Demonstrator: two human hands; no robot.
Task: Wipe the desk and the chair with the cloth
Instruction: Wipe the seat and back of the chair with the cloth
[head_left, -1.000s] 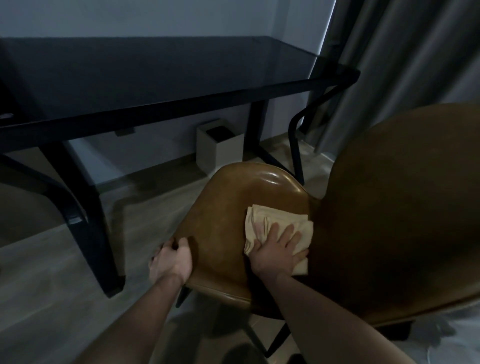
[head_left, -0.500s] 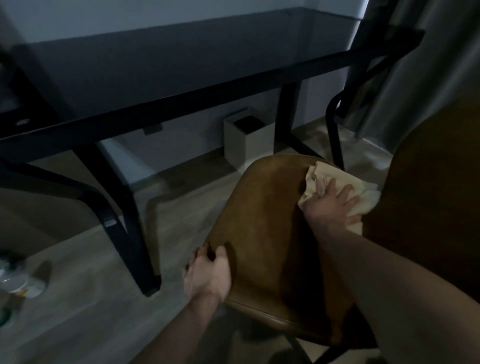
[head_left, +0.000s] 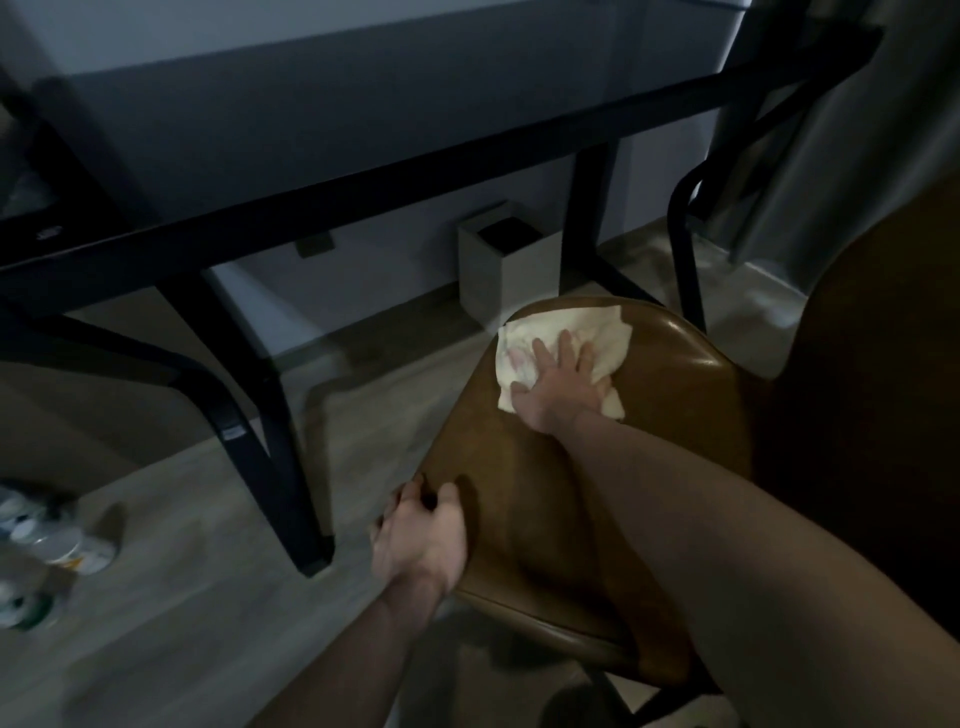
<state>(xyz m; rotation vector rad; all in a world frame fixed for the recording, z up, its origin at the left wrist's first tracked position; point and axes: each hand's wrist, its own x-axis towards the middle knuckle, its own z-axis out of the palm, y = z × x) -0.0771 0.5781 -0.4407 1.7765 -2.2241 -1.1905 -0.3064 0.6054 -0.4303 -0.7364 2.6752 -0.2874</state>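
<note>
Dim room, dark counter beyond fingers, wiping unverifiable | right hand fingers spread flat, pressing cloth on chair seat's far edge | left hand grips near edge | seat mid-wipe, backrest apparently outstanding

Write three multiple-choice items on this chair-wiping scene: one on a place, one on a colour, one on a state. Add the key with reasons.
1. Where does the cloth lie?
A. on the desk top
B. on the far part of the chair seat
C. on the floor

2. What colour is the chair seat?
A. brown
B. white
C. blue

3. What is the left hand doing?
A. gripping the seat's edge
B. hanging free
C. holding the cloth

Key: 1 B, the right hand presses the cloth flat on the seat near its far rim. 2 A, the leather-like seat looks brown. 3 A, its fingers curl round the seat's left edge.
</note>
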